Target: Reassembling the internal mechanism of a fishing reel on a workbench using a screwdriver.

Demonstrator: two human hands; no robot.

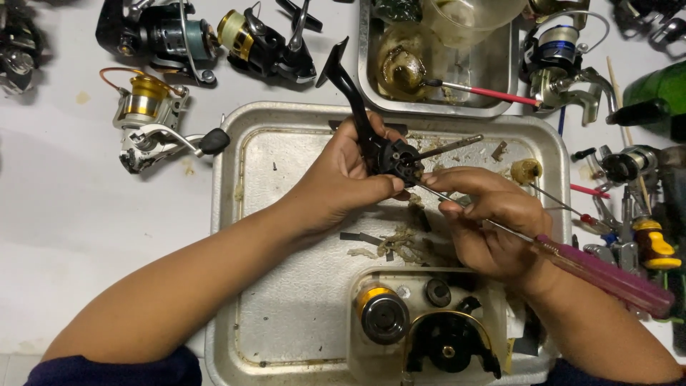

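My left hand [341, 182] grips a black fishing reel body [389, 154] above a metal tray [236, 236]; the reel's handle arm sticks up and left, and a thin shaft juts out to the right. My right hand [489, 218] holds a long screwdriver with a dark red handle [607, 275]. Its thin shaft runs up-left, and the tip meets the reel body beside my left thumb.
A clear tub [429, 322] at the tray's near edge holds a gold spool and black reel parts. Greasy scraps [396, 246] lie on the tray. Several reels [153, 118] sit at left and top, a second tray [436, 64] is behind, and tools [643, 229] lie at right.
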